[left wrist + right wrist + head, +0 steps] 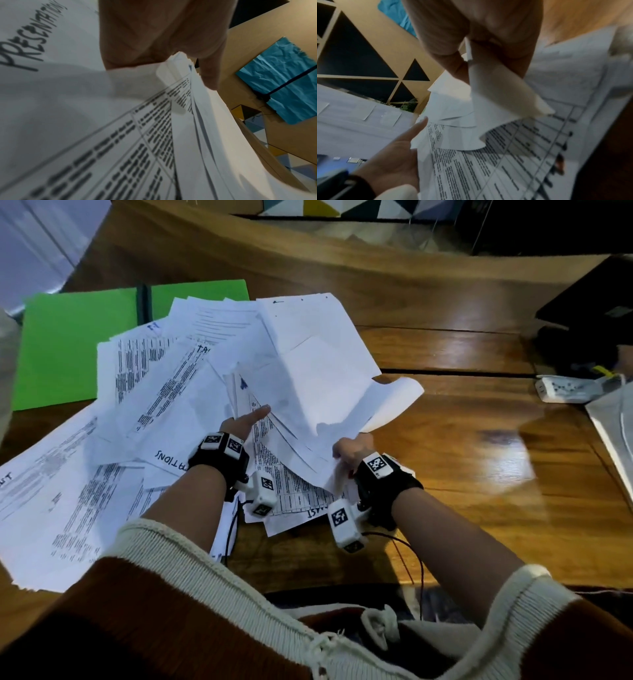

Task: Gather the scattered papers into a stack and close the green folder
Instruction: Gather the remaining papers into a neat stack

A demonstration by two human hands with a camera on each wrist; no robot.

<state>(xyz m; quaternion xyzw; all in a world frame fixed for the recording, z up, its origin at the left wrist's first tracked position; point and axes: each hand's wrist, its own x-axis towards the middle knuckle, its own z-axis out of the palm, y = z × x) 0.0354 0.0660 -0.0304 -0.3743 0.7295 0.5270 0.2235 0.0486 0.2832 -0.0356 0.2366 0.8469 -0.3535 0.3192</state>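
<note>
The green folder [68,350] lies open at the far left of the wooden table [462,460], its right half partly under sheets. White printed papers [68,491] are strewn from the folder to the near edge. Both hands hold one loose sheaf of papers [308,392] lifted off the pile. My left hand [246,419] holds its left edge, thumb on top, fingers hidden underneath; in the left wrist view the thumb [211,75] presses the sheet edges [188,88]. My right hand [349,448] pinches the near right corner [471,56], which curls.
A white power strip [565,387] lies at the right, with a dark object [596,313] behind it and a grey item [613,433] at the right edge. A sheet marked in handwriting [178,457] lies under my left wrist. Bare wood shows right of the pile.
</note>
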